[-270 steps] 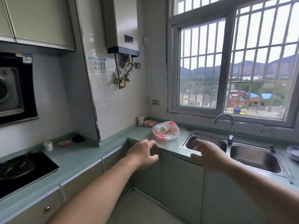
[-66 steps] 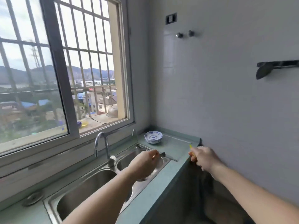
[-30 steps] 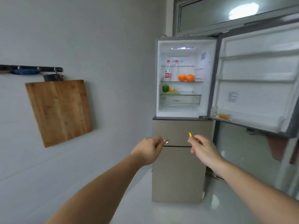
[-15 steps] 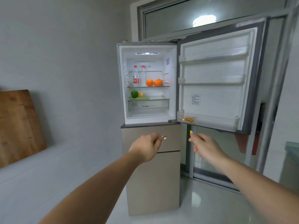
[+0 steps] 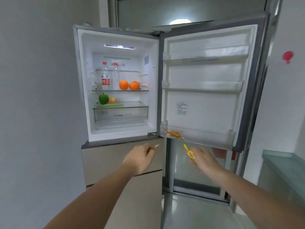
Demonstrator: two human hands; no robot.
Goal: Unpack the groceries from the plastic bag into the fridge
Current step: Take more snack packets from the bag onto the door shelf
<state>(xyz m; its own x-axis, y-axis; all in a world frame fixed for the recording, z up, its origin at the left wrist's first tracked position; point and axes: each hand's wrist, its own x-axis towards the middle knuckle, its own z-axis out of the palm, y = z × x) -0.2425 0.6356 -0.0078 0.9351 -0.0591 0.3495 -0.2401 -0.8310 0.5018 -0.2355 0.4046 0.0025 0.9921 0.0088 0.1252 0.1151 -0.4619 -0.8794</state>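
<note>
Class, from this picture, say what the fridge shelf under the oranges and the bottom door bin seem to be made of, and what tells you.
Shelf: probably glass, clear and smooth; a thin flat edge shows.
Bottom door bin: likely clear plastic, slightly frosted; a small orange packet shows through its wall.

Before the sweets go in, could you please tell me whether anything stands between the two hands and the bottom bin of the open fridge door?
Nothing visible does. The door hangs wide open, and the left hand and right hand, each holding a small sweet, are just below the bottom bin, which holds only a few wrapped sweets at its left end.
</note>
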